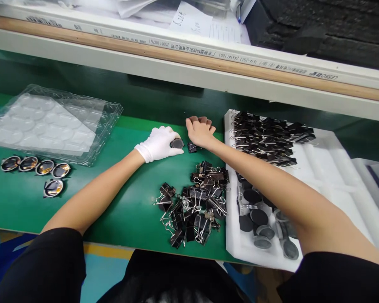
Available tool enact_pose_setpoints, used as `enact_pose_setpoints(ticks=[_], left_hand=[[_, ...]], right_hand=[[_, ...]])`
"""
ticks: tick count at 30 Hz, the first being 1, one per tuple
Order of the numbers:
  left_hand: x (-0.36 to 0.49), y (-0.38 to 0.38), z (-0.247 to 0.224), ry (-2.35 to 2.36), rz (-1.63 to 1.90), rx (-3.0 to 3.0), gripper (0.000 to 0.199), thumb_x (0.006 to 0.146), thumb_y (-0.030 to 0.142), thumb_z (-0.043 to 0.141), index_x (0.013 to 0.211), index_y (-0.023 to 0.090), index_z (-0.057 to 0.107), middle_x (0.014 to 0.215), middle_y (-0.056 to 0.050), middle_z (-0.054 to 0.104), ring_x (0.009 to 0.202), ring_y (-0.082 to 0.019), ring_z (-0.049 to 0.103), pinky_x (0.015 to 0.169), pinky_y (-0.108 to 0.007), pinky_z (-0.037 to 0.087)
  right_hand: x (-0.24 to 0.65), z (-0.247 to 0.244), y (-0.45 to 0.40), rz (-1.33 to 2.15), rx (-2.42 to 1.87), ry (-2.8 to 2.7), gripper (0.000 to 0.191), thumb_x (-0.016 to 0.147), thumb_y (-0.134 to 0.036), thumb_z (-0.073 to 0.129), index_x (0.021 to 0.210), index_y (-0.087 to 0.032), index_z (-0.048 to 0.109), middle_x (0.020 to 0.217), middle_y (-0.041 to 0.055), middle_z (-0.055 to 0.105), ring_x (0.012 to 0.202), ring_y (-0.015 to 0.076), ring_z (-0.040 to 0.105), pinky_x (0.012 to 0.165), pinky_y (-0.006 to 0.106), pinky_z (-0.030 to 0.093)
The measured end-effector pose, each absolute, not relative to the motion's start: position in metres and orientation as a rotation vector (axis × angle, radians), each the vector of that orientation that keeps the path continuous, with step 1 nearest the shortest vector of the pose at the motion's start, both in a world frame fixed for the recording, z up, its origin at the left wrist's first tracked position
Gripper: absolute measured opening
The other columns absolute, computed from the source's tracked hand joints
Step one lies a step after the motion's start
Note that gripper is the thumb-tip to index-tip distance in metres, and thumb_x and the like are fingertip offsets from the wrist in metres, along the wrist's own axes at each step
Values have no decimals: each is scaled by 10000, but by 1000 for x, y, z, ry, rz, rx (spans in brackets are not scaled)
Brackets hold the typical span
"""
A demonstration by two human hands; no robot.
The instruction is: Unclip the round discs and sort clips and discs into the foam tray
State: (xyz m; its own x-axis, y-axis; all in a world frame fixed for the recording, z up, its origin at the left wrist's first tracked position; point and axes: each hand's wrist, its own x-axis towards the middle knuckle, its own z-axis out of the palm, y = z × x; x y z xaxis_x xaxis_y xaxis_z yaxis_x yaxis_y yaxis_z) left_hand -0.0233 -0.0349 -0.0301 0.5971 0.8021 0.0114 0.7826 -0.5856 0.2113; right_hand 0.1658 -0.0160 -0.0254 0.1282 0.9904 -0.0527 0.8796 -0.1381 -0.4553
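My left hand [160, 144], in a white glove, is closed around a small round dark part [177, 143] above the green table. Just right of it, my bare right hand [200, 129] has its fingers bent over, and what lies under them is hidden. A black binder clip [192, 147] shows below the right palm, though whether the hand grips it is unclear. Nearer to me lies a loose pile of black binder clips [197, 193] with silver wire handles.
Clear plastic trays [109, 122] lie at the left, with several round shiny parts [45, 167] in front of them. At the right, a white foam tray [331, 155] holds rows of binder clips [262, 134] and dark discs [259, 216]. A shelf edge [177, 63] crosses behind.
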Motion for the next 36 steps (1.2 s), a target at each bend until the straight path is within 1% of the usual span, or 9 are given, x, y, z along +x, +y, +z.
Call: enact_pose_setpoints(ticks=[5,12,16,19,23,27,30,32,36], left_hand=[[-25,-37,-31,1257,164,2633,497,909,583,714,1271,243,732,1240,-115,711,1173,-348,616,982,-440,423],[-6,-44,-27,1294,87,2589,555,888,628,732,1284,240,746,1184,-122,713,1147,-361,633,975,-451,425],[-8,-45,-31,1288,112,2600,584,924,644,701,1364,260,713,1292,-128,697,1200,-365,609,997,-454,414],[-11,-46,-35,1271,129,2633,589,929,661,694,1368,268,706,1327,-131,683,1217,-376,587,1010,-470,395],[-10,-45,-37,1289,150,2630,547,944,669,668,1306,264,726,1253,-132,691,1197,-373,587,1000,-464,386],[-4,-49,-34,1337,161,2597,509,956,652,639,1230,236,743,1177,-122,689,1182,-385,601,1015,-485,382],[2,-54,-30,1361,200,2576,633,885,682,699,1316,219,702,1278,-140,663,1212,-404,592,1026,-493,389],[7,-57,-27,1375,195,2577,700,843,680,739,1349,200,683,1317,-159,649,1227,-424,584,1022,-500,396],[13,-58,-25,1409,149,2571,555,895,604,689,1271,196,719,1241,-151,676,1191,-415,609,994,-496,409]], right_hand=[[174,-41,-14,454,-2149,-1753,530,1105,-545,220,1420,-308,575,1507,167,491,1492,395,365,1197,691,275],[180,-49,-13,458,-2174,-1712,520,1109,-529,206,1395,-306,578,1533,163,464,1507,397,341,1200,711,250],[181,-52,-13,436,-2184,-1689,526,1110,-527,201,1386,-297,584,1523,166,466,1503,394,340,1203,708,241],[181,-53,-13,430,-2196,-1679,540,1113,-519,182,1395,-283,577,1520,175,460,1503,394,339,1202,705,242],[183,-55,-12,421,-2186,-1676,557,1113,-530,158,1397,-283,568,1513,177,461,1503,404,337,1185,730,246],[182,-53,-12,428,-2215,-1646,538,1117,-503,184,1413,-267,566,1532,180,451,1513,402,331,1195,711,244],[180,-51,-13,444,-2232,-1619,536,1119,-488,201,1431,-245,564,1550,188,439,1525,398,323,1212,683,234],[180,-51,-13,442,-2225,-1610,532,1118,-484,205,1428,-243,563,1550,196,439,1525,405,324,1206,692,233],[182,-57,-11,420,-2215,-1599,528,1114,-485,195,1411,-252,563,1532,201,446,1516,416,329,1178,725,243]])
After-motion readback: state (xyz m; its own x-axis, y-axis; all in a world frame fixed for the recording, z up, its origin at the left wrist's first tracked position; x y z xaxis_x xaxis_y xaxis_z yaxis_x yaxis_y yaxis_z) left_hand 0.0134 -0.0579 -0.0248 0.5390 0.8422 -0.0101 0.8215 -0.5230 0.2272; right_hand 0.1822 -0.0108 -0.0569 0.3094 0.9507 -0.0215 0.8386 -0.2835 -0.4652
